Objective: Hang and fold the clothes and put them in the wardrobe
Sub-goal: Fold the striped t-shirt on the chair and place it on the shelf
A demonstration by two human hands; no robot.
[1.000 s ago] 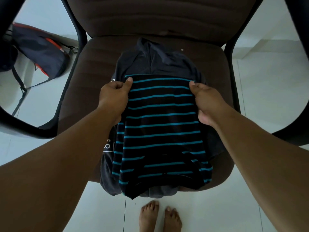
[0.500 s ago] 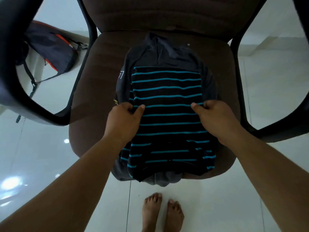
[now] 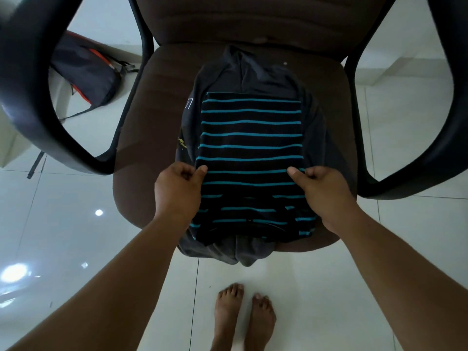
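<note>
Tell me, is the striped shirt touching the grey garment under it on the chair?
Touching. In the head view the striped shirt lies flat directly on the grey garment, whose edges stick out around it, with no gap between them.

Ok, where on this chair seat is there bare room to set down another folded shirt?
Bare seat shows left of the clothes pile, toward the left armrest, and a narrower strip on the right by the right armrest. The middle is crowded: striped shirt on grey clothes, both hands gripping it.
</note>
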